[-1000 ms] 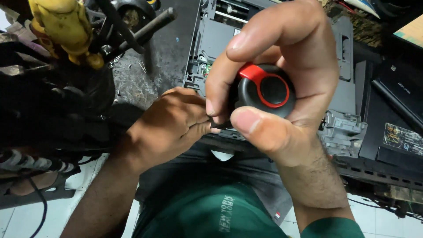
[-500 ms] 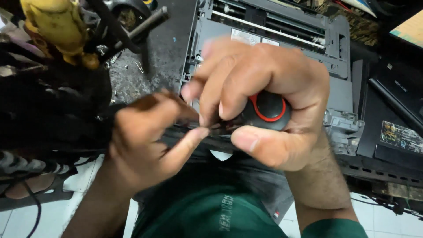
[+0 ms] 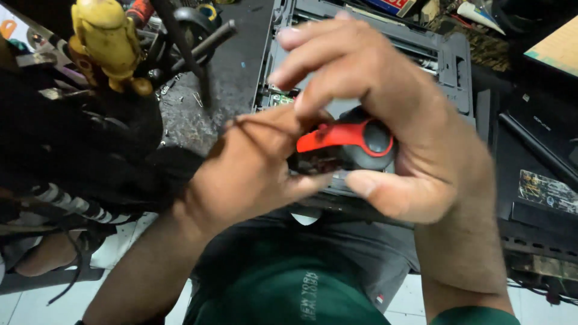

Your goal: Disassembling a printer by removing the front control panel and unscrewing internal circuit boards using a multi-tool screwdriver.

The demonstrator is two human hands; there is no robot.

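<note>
My right hand [image 3: 385,120] wraps loosely around a black screwdriver handle with a red band [image 3: 349,144] at frame centre, thumb below, fingers spread above. My left hand [image 3: 253,168] is curled shut against it at nine o'clock. A grey opened printer [image 3: 445,54] lies at twelve o'clock, a yellow figurine [image 3: 105,42] at ten.

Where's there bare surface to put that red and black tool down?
One bare dark patch of bench lies between the yellow figure with its tool pile and the opened grey machine. The right hand and left hand crowd the machine's near edge, gripping the tool.
</note>
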